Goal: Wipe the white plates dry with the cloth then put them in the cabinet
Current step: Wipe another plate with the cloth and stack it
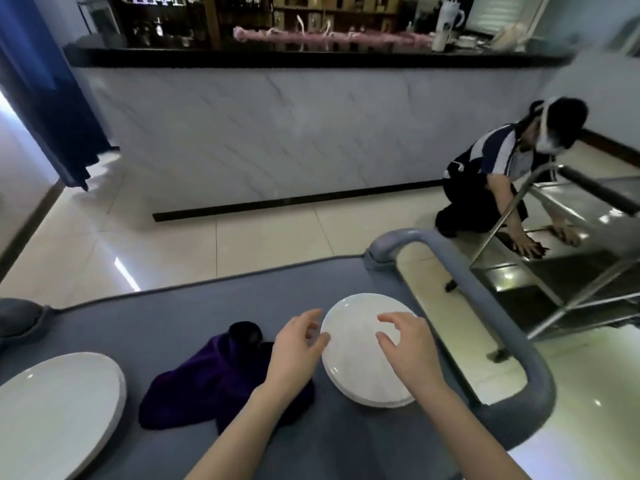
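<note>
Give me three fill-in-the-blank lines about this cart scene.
The crumpled cloth on the grey cart top is dark ___.
The right hand is above the stack of round white plates, beside the cart's grey ___.
The left hand is at that stack's ___ rim.
Missing: purple; handle; left.

Both hands are over the stack of white plates (356, 372) at lower centre. The left hand (294, 355) sits at its left rim, fingers loosely bent, and the right hand (412, 355) is above its right half, fingers curved; contact is unclear. Just left of them a dark purple cloth (207, 382) lies crumpled on the grey cart top (173, 317). Larger white plates (59, 403) sit at lower left. The cart's handle (478, 289) curves round on the right. At the right edge a crouching person (498, 161) reaches under a metal trolley (588, 188), with a marble-fronted counter (277, 133) behind.
</note>
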The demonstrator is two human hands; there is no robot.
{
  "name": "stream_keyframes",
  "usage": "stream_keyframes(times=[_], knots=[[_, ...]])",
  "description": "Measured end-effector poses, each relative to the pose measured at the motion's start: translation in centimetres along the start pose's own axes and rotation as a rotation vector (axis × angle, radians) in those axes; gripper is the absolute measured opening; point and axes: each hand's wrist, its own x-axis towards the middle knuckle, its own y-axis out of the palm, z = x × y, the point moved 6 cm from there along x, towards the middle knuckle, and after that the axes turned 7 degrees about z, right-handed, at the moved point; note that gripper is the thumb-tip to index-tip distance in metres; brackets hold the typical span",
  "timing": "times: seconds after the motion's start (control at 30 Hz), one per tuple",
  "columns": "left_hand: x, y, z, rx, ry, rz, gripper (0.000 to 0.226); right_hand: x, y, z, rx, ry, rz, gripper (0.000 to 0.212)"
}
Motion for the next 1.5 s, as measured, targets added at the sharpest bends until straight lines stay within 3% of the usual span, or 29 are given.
stream_keyframes(times=[0.13, 0.37, 0.63, 0.83, 1.0, 1.2, 1.27, 1.4, 1.5], knots=[[1.2, 2.4, -0.2, 0.085, -0.077, 0.034, 0.052, 0.2, -1.0, -3.6, -0.192, 0.094, 0.06, 0.041], [0.8, 3.9, 0.7, 0.091, -0.135, -0.004, 0.055, 0.3, -1.1, -6.7, -0.104, 0.153, 0.122, 0.047], [0.5, 3.2, 1.8, 0.099, -0.227, -0.057, 0.027, 1.0, -0.9, -7.2, -0.057, 0.162, 0.145, 0.049], [-0.4, 1.9, 3.0, -0.138, -0.316, -0.114, 0.031, 1.2, 0.2, -5.8, 0.12, 0.145, 0.167, 0.05], [-1.8, -2.2, 4.3, -0.322, -0.342, -0.202, 0.034, 1.0, 1.9, -3.6, 0.406, 0.138, 0.145, 0.056], [-4.0, -6.7, 6.0, -0.452, -0.345, -0.273, 0.035, 0.9, 5.5, -0.7, 0.67, 0.153, 0.257, 0.06], [-4.8, -7.7, 6.7, -0.501, -0.346, -0.297, 0.034, 0.6, 6.9, 0.0, 0.765, 0.2, 0.299, 0.057], [-5.9, -9.2, 8.1, -0.579, -0.371, -0.331, 0.032, -0.5, 9.5, 1.9, 0.979, 0.315, 0.413, 0.027], [-6.0, -10.2, 8.6, -0.603, -0.349, -0.305, 0.031, -0.8, 10.4, 2.7, 1.043, 0.351, 0.44, 0.028]])
